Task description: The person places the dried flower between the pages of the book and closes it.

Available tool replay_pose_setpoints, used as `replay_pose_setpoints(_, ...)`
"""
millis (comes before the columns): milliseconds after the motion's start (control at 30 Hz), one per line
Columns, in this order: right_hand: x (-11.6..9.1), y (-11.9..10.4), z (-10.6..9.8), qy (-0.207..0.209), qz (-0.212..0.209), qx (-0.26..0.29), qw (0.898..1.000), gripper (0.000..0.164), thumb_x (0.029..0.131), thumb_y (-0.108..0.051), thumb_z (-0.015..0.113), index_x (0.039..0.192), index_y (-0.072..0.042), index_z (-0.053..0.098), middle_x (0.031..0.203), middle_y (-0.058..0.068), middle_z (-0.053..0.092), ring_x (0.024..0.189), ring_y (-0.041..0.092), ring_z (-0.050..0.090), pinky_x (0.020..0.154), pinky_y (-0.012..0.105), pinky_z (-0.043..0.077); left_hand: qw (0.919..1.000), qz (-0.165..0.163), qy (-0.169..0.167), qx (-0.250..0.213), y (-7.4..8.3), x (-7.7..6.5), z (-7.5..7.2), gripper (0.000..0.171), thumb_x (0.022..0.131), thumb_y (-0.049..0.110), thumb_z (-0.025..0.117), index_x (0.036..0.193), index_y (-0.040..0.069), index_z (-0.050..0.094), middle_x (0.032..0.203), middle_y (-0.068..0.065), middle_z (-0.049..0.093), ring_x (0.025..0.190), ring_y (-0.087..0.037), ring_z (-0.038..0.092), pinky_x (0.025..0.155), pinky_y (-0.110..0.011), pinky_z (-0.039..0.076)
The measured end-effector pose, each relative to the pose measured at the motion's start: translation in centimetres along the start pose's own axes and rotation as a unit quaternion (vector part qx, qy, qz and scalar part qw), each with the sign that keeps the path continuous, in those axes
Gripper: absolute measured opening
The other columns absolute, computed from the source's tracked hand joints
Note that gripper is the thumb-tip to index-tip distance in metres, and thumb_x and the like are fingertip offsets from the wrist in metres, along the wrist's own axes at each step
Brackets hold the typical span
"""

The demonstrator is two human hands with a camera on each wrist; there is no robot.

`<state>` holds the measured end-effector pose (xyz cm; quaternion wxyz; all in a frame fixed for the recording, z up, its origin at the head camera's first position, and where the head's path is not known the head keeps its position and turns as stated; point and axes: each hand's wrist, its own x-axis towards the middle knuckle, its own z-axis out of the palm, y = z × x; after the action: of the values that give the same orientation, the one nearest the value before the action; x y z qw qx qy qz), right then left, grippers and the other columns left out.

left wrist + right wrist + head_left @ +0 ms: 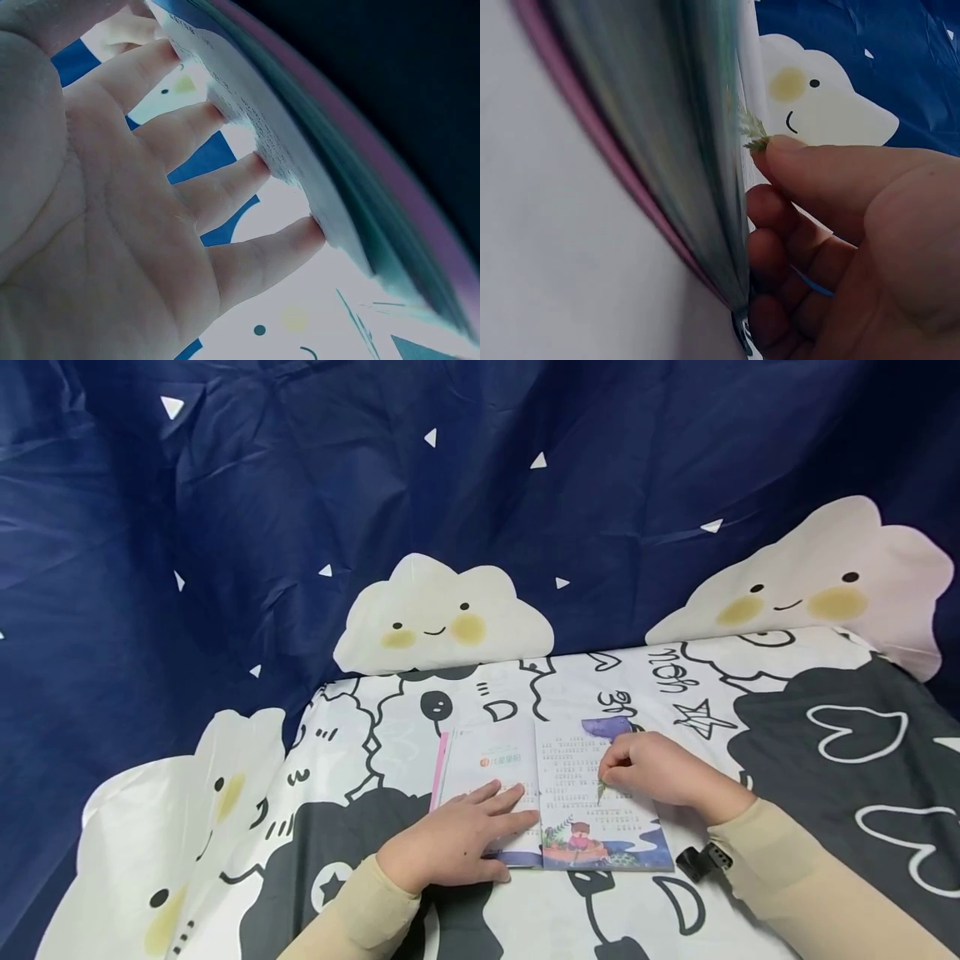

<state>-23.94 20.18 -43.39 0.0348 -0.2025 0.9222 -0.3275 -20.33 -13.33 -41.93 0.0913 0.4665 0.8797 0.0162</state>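
An open picture book (562,777) lies on the patterned cloth, with printed text and a coloured illustration on its right page. My left hand (461,835) rests on the left page, fingers spread and fairly straight; in the left wrist view its fingertips (304,229) press against the paper. Over the right page, my right hand (652,768) pinches a small green leaf sprig (756,136) between thumb and forefinger. The sprig's tip points down toward the text in the head view. The other fingers of that hand are curled beside the page.
Beneath the book spreads a black-and-white cloth (697,677) with doodle prints. Dark blue fabric (262,485) with white triangles hangs behind it, bearing smiling clouds (435,647). A small black device (701,862) sits at the right wrist.
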Motion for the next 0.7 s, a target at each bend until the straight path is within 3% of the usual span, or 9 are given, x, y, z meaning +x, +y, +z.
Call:
replay_pose_setpoints(367,0.06,0.31,-0.16,0.021,-0.019,0.0,1.0,0.021,0.095,-0.007,0.065,0.094,-0.021,0.081,0.088,-0.012,0.066,0.089,0.011,0.062,0.082,0.038,0.051,0.9999,0.003,0.008,0.009,-0.11,0.1,-0.03,0.077,0.09,0.047,0.074,0.158,0.033,0.039,0.164,-0.005,0.03,0.148,-0.037,0.029,0.114,-0.048,0.035)
replay_pose_setpoints(700,0.07,0.79,-0.4,0.008,-0.044,0.004,0.999,0.026,0.093,-0.004,0.066,0.116,-0.009,0.076,0.107,-0.001,0.066,0.102,0.02,0.061,0.09,0.044,0.049,1.0,-0.003,-0.003,-0.005,-0.1,0.2,0.09,0.077,0.091,0.047,0.073,0.158,0.035,0.037,0.165,-0.002,0.028,0.149,-0.035,0.027,0.115,-0.048,0.034)
